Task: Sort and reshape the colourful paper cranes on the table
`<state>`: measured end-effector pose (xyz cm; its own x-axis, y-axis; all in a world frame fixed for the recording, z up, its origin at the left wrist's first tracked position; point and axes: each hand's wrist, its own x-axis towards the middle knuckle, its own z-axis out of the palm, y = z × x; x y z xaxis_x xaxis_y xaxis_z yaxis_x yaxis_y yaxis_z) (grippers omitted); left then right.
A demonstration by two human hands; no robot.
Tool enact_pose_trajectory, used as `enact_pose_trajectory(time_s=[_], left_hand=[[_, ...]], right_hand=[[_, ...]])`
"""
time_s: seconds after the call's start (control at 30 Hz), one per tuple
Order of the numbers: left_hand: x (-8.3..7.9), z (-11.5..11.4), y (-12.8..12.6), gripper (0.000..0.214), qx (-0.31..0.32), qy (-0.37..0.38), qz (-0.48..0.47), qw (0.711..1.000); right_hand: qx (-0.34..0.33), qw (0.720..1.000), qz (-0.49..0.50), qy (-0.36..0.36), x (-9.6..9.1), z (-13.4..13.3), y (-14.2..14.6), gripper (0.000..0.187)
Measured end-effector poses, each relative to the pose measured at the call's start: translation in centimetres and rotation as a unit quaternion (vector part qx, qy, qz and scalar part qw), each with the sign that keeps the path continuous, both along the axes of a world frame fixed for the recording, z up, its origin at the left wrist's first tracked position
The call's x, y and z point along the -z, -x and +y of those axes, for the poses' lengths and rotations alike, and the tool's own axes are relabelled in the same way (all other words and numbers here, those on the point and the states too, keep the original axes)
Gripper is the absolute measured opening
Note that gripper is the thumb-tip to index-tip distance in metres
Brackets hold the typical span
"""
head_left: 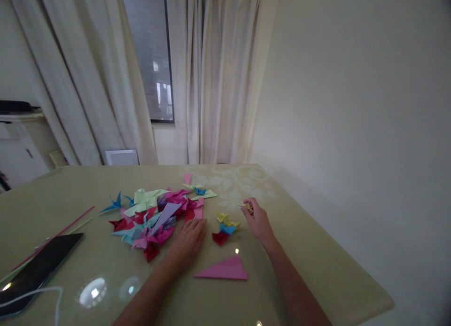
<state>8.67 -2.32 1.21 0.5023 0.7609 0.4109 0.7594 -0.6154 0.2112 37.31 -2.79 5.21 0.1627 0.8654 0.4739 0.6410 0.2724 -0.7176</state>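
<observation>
Head view: right hand (259, 219) up over the right part of the table (310, 269), thumb and fingertips closed in a pinch on a small yellowish folded paper piece (249, 207). Piece partly hidden by the fingers, exact shape unreadable.

Left hand (190, 236) back-up at the right edge of the folded-paper pile (165, 218), fingers close together, only slightly bent. Fingertips right by the pink paper strip (199, 210); contact hard to confirm. Palm side hidden, can't tell if it has hold of anything.

Between the hands: small cluster, yellow pieces (222, 217) at the back, blue piece (227, 228) in the middle, red piece (220, 238) in front. Pink paper triangle (225, 269) lies flat nearer the wearer, apart from the cluster.

Far left: dark flat device (42, 265), white cable (38, 290) across its near end, thin pink stick (61, 233) just beside it.
</observation>
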Motion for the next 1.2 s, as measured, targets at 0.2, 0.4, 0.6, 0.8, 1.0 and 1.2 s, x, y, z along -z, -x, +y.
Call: enact_pose_trajectory(time_s=[0.2, 0.4, 0.6, 0.8, 1.0, 1.2], left_hand=[[-0.9, -0.2, 0.7, 0.028, -0.134, 0.035, 0.032, 0.990], [-0.7, 0.9, 2.5, 0.033, -0.182, -0.007, 0.101, 0.978], [-1.2, 1.1, 3.2, 0.037, -0.192, 0.021, 0.118, 0.974], [-1.6, 1.0, 3.1, 0.039, -0.213, 0.038, 0.097, 0.972], [-0.9, 1.7, 3.2, 0.037, -0.217, 0.010, -0.071, 0.974], [-2.1, 0.1, 0.6, 0.032, -0.080, -0.041, -0.253, 0.963]], right_hand=[[-0.007, 0.998, 0.029, 0.056, 2.5, 1.0, -1.3, 0.022], [0.032, 0.997, -0.027, 0.071, 3.6, 1.5, -1.1, 0.016], [0.093, 0.986, -0.116, 0.082, 3.7, 1.2, -1.7, 0.011], [0.127, 0.983, -0.126, 0.050, 3.3, 0.8, -1.5, 0.017], [0.107, 0.991, -0.077, -0.015, 2.3, 0.9, -1.1, 0.024], [-0.006, 0.998, 0.038, -0.055, -0.3, -0.9, 2.5, 0.043]])
